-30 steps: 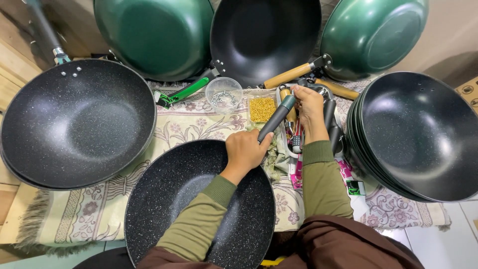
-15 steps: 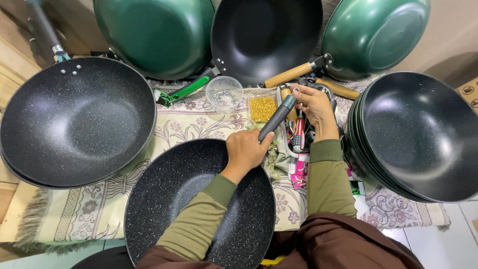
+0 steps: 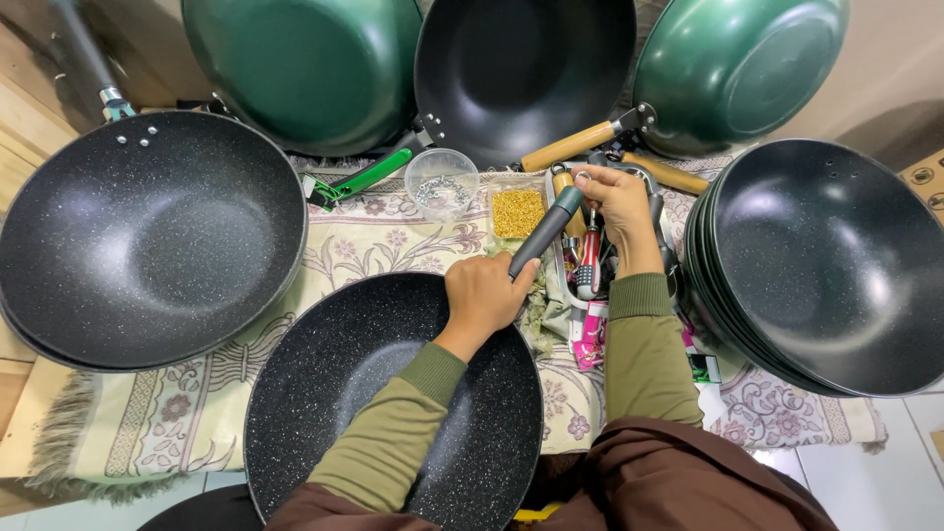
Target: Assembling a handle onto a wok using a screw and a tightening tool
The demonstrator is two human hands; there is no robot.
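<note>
A black speckled wok (image 3: 334, 393) lies in front of me on a patterned cloth (image 3: 393, 231). My left hand (image 3: 487, 295) grips the near end of its dark grey handle (image 3: 547, 231), which points up and to the right. My right hand (image 3: 615, 197) is at the far end of that handle, fingers curled above a tray of tools (image 3: 590, 275) with red and pink screwdrivers. Whether it pinches a small part I cannot tell.
A second speckled wok (image 3: 147, 236) sits at the left, and a stack of black woks (image 3: 826, 256) at the right. Green and black woks (image 3: 521, 69) lean at the back. A clear cup of small metal parts (image 3: 442, 184) and a tray of brass bits (image 3: 517, 212) stand mid-table.
My right hand has shifted slightly over the tool tray near the handle's end. My left hand has kept its grip on the handle.
</note>
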